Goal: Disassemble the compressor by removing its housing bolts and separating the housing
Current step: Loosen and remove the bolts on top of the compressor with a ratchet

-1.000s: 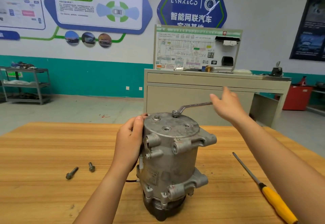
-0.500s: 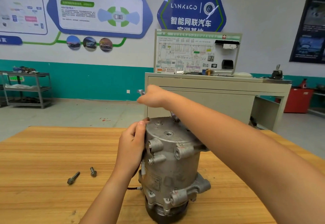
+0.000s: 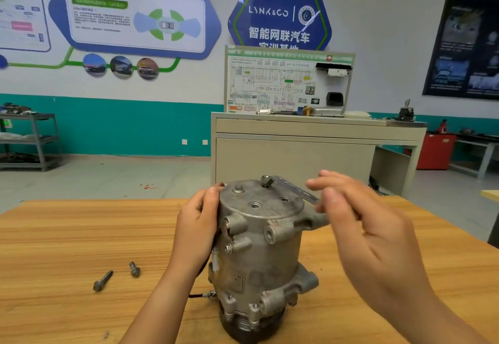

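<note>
Two dark steel bolts [image 3: 102, 280] lie loose on the light wooden table [image 3: 54, 230], apart from the work, probably put there so that they do not get lost under it. The grey cast-metal compressor [image 3: 259, 249] stands upright near the middle of the table, pulley end down, so that its housing bolts face upward. The left grip [image 3: 197, 224], a bare hand, is clenched around the upper side of the housing, I think to stop it from turning. A flat steel ring wrench [image 3: 293, 189] sits on one rear top bolt [image 3: 266, 180]. The right grip [image 3: 364, 222] is at the handle end, but it is blurred; I cannot tell whether it grasps the handle or is released.
</note>
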A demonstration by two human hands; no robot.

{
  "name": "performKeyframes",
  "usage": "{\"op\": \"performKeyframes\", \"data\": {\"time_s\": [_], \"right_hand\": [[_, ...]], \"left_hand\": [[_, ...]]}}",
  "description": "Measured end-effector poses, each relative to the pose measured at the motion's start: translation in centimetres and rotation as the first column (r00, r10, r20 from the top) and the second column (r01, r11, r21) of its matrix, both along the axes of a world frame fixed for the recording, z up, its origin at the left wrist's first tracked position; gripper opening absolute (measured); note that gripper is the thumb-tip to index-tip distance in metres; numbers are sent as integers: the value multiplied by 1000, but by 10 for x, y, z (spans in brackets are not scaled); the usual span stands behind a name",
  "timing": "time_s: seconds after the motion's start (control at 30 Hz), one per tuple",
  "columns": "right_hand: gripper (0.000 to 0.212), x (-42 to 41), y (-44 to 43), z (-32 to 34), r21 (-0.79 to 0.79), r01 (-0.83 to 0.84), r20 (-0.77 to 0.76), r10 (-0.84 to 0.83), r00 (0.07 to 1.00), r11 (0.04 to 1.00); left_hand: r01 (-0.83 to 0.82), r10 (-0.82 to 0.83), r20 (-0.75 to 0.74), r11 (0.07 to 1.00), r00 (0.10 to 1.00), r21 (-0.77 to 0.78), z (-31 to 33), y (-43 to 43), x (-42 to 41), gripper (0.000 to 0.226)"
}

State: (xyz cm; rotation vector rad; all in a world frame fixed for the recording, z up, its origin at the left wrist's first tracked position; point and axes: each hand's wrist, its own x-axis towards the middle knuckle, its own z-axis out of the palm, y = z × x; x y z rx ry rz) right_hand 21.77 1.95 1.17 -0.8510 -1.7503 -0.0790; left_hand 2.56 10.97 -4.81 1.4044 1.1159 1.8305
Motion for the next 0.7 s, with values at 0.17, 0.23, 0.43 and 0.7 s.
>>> {"op": "performKeyframes", "data": {"time_s": [0.17,0.23,0.43,0.7], "right_hand": [[27,58,67,11,-294,191,-154,-244,958,936],[29,64,106,17,-485,168,-210,-300,930,858],[58,18,184,46,-755,120,-116,-312,943,644],[42,-91,166,69,-783,115,206,79,975,612]], "left_hand": [[-26,26,-18,999,1000,-44,8,-8,8,26],[-21,20,-22,999,1000,-48,9,-6,5,26],[-40,38,-54,999,998,-37,11,-6,6,28],[-59,58,-92,998,994,-6,11,-7,7,29]]}}
